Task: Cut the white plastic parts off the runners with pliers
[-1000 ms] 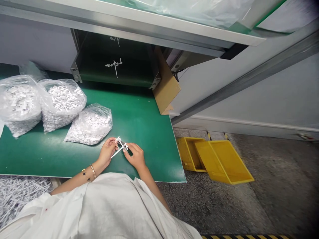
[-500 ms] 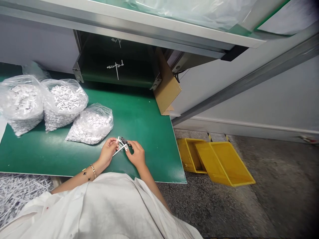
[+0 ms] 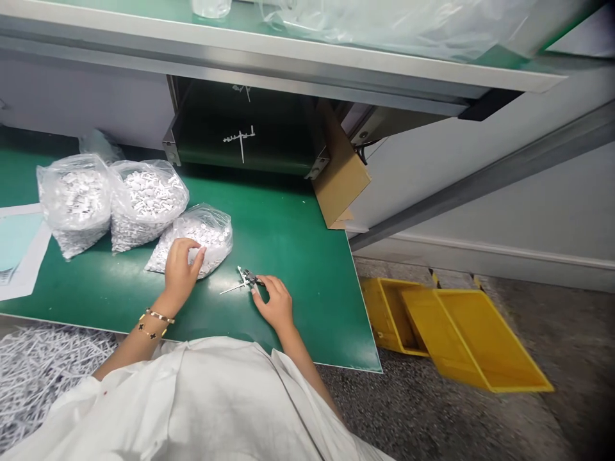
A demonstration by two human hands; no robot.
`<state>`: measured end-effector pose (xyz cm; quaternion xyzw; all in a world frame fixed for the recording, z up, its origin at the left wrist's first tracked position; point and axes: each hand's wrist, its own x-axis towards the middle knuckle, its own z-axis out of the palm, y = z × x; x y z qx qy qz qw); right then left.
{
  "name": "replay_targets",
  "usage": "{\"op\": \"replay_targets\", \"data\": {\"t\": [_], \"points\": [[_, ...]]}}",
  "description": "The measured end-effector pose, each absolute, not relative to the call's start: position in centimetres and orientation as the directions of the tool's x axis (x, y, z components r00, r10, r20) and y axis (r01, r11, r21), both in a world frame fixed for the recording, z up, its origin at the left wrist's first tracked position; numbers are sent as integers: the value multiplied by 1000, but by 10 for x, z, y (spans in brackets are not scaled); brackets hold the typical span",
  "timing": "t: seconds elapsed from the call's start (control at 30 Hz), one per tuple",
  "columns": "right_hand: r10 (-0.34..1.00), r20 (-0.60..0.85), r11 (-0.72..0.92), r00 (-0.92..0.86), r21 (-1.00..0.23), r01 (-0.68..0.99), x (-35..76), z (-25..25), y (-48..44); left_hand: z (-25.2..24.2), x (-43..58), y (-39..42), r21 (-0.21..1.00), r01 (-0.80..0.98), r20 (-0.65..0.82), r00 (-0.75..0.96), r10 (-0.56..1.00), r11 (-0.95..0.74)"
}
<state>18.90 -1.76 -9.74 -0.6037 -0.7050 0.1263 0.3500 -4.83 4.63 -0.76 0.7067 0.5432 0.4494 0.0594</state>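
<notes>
My left hand [image 3: 181,264] reaches over the nearest clear bag of small white parts [image 3: 207,232], fingers curled together at its open edge; I cannot see what, if anything, they pinch. My right hand [image 3: 275,302] rests on the green table [image 3: 298,269], fingers closed on a small dark tool [image 3: 250,277]. A thin white plastic sprue [image 3: 235,287] lies on the table at the tool's tip. Two fuller bags of white parts [image 3: 144,198] stand to the left.
A second white sprue [image 3: 240,137] lies on the dark conveyor belt [image 3: 269,144] under the shelf, beside a cardboard flap [image 3: 342,176]. Yellow bins [image 3: 461,336] sit on the floor at right. White sprues [image 3: 38,365] are heaped below the table's left edge. Paper [image 3: 19,246] lies far left.
My left hand let go of the sprue and moved left and up to the nearest bag. The sprue now lies on the table by my right hand. The view shifted.
</notes>
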Motion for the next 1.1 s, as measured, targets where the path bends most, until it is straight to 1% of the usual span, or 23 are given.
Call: {"op": "replay_targets", "data": {"t": [0.07,0.13,0.2,0.27,0.33,0.4,0.5,0.53,0.57,0.6,0.67,0.7,0.77,0.87,0.93,1.0,1.1], "points": [[939,342,243,-35,-589,770,189,-98,-18,-1,-61,58,453,798,638,21,770,-397],[938,345,249,-42,-581,775,189,-98,-17,8,-73,71,338,871,709,14,705,-357],[937,346,252,-49,-573,780,189,-99,-17,22,-84,87,282,915,761,-31,648,-287],[938,344,253,-54,-567,784,189,-99,-17,37,-95,103,303,926,769,-98,632,-224],[937,346,253,-53,-564,786,189,-100,-17,49,-103,114,334,922,737,-126,664,-195],[936,350,250,-46,-565,786,189,-100,-17,54,-106,117,343,918,706,-112,699,-199],[936,350,239,-28,-577,781,188,-99,-17,43,-94,106,388,884,715,-110,690,-261],[937,348,233,-19,-585,777,188,-98,-17,36,-85,99,404,859,715,-82,694,-315],[938,346,225,-8,-593,773,188,-98,-16,27,-74,90,404,827,702,-6,712,-391],[939,345,216,6,-602,769,188,-98,-16,17,-62,81,391,788,672,108,733,-475],[939,342,199,31,-615,763,188,-98,-16,-1,-37,63,354,686,525,416,742,-635],[939,341,190,43,-618,763,188,-98,-16,-9,-26,55,345,649,442,525,727,-678],[939,338,174,60,-620,765,187,-99,-16,-19,-9,42,320,591,326,665,672,-740],[937,341,164,73,-616,770,187,-100,-16,-24,-2,34,204,499,254,804,538,-842],[936,346,167,73,-614,771,187,-100,-16,-24,-4,35,117,446,212,862,461,-887],[935,346,167,74,-615,771,187,-100,-16,-25,-8,38,71,435,186,878,441,-897],[937,340,163,75,-619,768,187,-99,-16,-30,-13,41,73,467,161,866,473,-881]]}}
